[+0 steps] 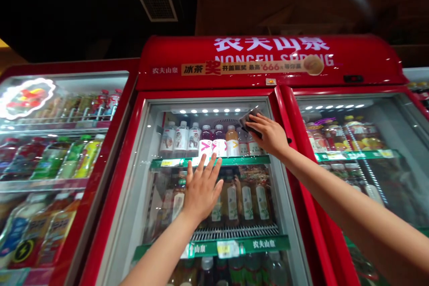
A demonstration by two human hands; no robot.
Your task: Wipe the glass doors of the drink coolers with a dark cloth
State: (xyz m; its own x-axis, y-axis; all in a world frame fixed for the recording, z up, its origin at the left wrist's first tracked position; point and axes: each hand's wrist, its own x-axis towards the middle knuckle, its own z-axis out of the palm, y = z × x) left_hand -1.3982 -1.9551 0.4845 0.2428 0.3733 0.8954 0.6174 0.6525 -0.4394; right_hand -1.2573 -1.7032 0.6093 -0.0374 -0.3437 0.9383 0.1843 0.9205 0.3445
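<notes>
My right hand (268, 133) presses a dark grey cloth (250, 121) against the upper right part of a glass fridge door (134, 187). The fingers are bent over the cloth. Lower and to the left, my left hand (202, 187) is spread with its fingers apart, at the glass in front of the middle shelf, and holds nothing. Behind the closed door, white-labelled bottles (181, 136) stand on the top shelf, and more bottles (247, 203) stand on the shelf below.
The red fridge header (161, 49) spans the top. A second glass door (402, 178) is on the right, past the red door frame (284, 116). Another drinks fridge (132, 71) stands at the left. A vent (154, 0) is in the dark ceiling.
</notes>
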